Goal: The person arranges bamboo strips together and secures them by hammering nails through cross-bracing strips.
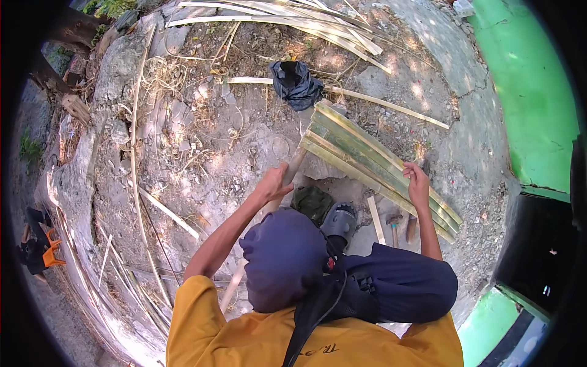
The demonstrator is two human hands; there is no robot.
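Note:
Several split bamboo slats (373,168) lie side by side like a panel, slanting from the upper middle down to the right. My left hand (273,183) is closed around a pale round wooden pole (295,164), whose upper end meets the slats' left ends. The pole's middle is hidden below the cap; its lower part shows again near my left arm. At the slats' upper right edge, my right hand (417,183) has its fingers curled on the outer slat. A hammer (394,227) and a wooden-handled tool (411,227) rest on the ground below that hand.
A black plastic bag (296,88) stands beyond the slats. Long bamboo strips (287,19) are piled at the far side, others (135,140) lie leftward. A dark green cloth-like item (312,203) lies by my shoe (339,221). A green wall (520,79) borders the right.

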